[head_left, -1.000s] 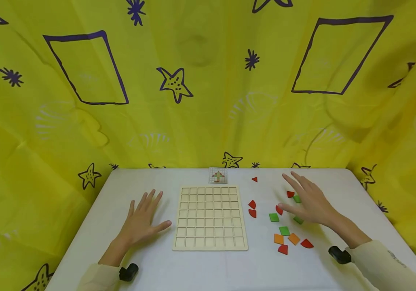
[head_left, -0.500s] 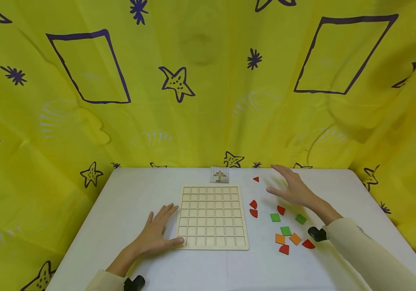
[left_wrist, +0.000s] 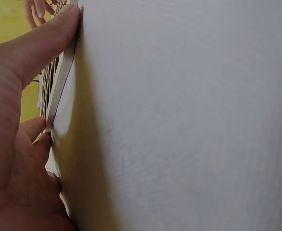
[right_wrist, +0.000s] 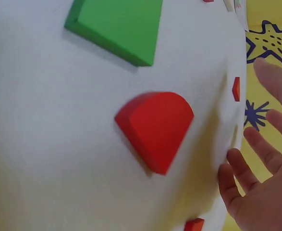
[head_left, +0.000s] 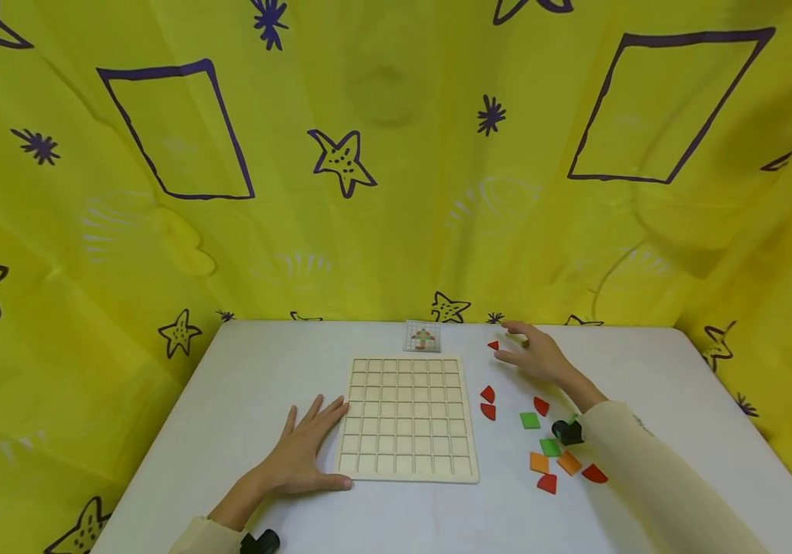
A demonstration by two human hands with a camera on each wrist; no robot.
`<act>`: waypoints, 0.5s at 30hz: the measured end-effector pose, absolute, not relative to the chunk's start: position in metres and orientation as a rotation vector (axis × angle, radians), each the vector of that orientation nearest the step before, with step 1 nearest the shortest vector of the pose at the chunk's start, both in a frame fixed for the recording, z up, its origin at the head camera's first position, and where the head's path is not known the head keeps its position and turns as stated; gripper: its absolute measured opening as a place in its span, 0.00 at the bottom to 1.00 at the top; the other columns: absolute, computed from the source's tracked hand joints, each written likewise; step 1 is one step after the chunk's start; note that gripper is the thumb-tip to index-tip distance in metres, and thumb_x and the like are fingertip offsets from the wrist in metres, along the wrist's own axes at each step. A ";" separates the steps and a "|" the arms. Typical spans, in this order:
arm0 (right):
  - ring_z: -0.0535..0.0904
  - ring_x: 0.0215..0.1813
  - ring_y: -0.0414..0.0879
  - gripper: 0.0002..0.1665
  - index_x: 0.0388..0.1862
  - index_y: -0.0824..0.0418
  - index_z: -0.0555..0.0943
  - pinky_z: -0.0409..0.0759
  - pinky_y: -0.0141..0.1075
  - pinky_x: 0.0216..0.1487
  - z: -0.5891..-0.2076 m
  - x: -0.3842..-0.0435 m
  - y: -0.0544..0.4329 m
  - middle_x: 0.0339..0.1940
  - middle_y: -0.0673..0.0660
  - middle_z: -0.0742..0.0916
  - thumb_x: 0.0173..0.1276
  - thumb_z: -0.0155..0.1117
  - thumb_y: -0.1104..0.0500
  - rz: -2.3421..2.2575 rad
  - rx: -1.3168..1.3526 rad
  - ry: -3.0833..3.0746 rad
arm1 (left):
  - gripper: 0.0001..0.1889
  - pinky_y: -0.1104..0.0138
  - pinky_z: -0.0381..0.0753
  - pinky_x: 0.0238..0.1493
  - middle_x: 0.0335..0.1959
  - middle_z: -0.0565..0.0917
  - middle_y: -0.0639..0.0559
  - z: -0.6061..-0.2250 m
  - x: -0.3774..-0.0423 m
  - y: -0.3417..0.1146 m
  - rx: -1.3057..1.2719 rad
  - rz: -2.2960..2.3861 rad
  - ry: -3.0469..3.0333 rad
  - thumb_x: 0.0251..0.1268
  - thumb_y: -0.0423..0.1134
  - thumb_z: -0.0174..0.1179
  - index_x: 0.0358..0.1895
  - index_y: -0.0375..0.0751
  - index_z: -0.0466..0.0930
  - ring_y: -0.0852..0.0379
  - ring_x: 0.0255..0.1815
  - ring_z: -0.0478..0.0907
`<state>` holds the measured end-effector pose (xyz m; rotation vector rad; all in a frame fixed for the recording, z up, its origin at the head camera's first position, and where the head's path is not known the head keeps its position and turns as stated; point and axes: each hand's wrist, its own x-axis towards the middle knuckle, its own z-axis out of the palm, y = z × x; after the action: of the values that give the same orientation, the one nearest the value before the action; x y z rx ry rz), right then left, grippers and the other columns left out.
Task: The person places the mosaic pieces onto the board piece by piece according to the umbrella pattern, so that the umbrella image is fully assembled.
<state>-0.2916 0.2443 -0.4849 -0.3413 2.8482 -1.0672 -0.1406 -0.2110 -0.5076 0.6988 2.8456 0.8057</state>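
Nearest: left hand [head_left: 299, 455] at the near-left corner of the cream grid board [head_left: 406, 425], fingers spread wide, nothing held; thumb at that corner, other fingertips along the left edge, touching it in the left wrist view.

White table [head_left: 285, 346], off the board's near-right corner: loose group of orange squares [head_left: 539, 462], red quarter-rounds [head_left: 547, 483] and green squares [head_left: 530, 420]. Two more quarter-rounds just off the board's right edge, one behind the other.

Farther: right hand [head_left: 541, 357], thumb and forefinger wide apart, nothing seen between them but air and tabletop. Red triangle [head_left: 493, 345] lies flat just left of the palm, at the mouth of that gap, beyond the board's far-right corner, short of the table's far edge. Right hand much the nearer; left is across the board. Triangle seems to point left, away from the palm; too small for a sure long axis. Contact not certain.

Farthest: pattern card [head_left: 422, 336] at the table's far edge, left of the triangle; yellow cloth [head_left: 368, 231] behind.
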 end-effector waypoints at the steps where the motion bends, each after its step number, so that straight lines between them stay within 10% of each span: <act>1: 0.73 0.66 0.73 0.40 0.76 0.62 0.69 0.73 0.65 0.65 -0.487 -0.292 0.244 0.71 0.71 0.75 0.71 0.71 0.48 -1.065 -0.321 2.849 | 0.63 0.28 0.30 0.73 0.83 0.57 0.46 -0.508 -0.141 -0.211 0.695 0.806 2.843 0.46 0.72 0.73 0.82 0.43 0.56 0.32 0.83 0.43; 15: 0.70 0.59 0.69 0.22 0.58 0.65 0.85 0.69 0.63 0.57 -0.496 -0.300 0.234 0.66 0.71 0.78 0.70 0.71 0.54 -1.103 -0.205 2.882 | 0.62 0.29 0.28 0.74 0.83 0.57 0.48 -0.512 -0.146 -0.207 0.684 0.797 2.830 0.46 0.73 0.73 0.82 0.44 0.57 0.35 0.84 0.42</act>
<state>-0.2995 0.2345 -0.4961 -0.2055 2.8825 -1.1034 -0.1458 -0.2069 -0.5115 0.6839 2.8302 0.7971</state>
